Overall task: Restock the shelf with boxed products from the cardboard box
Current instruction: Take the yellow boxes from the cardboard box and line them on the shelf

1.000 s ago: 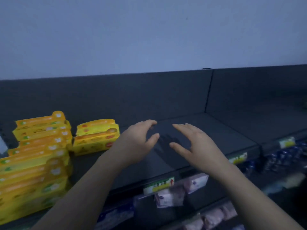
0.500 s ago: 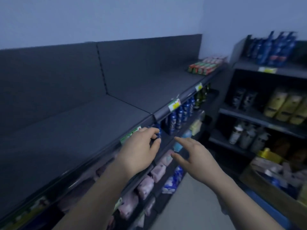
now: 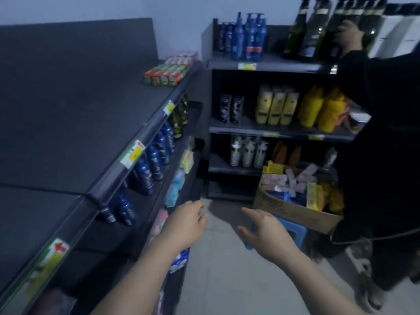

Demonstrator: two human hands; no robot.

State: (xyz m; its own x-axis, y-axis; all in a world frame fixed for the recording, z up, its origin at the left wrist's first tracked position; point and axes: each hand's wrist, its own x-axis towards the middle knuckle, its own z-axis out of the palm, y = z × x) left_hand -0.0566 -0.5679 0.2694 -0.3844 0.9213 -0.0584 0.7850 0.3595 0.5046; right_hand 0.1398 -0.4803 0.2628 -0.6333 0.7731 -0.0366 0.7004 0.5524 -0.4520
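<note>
The cardboard box (image 3: pixel 293 212) sits on a blue stool (image 3: pixel 293 230) at the right, filled with several yellow, pink and white boxed products (image 3: pixel 313 196). My left hand (image 3: pixel 185 225) and my right hand (image 3: pixel 267 235) hover over the floor in the aisle, fingers apart and holding nothing. The right hand is just left of the stool and below the box. The dark top shelf (image 3: pixel 75 114) runs along the left, mostly bare, with red and green boxes (image 3: pixel 167 73) at its far end.
Blue bottles (image 3: pixel 154 160) line the shelf under the top one. A corner rack (image 3: pixel 261 130) holds blue, yellow and white bottles. A person in black (image 3: pixel 381 155) stands at the right, close behind the cardboard box. Grey floor (image 3: pixel 222 269) lies between.
My view has swung right, from the yellow boxes on the top shelf to the aisle and the cardboard box. Both hands have left the shelf and dropped toward the floor, still holding nothing.
</note>
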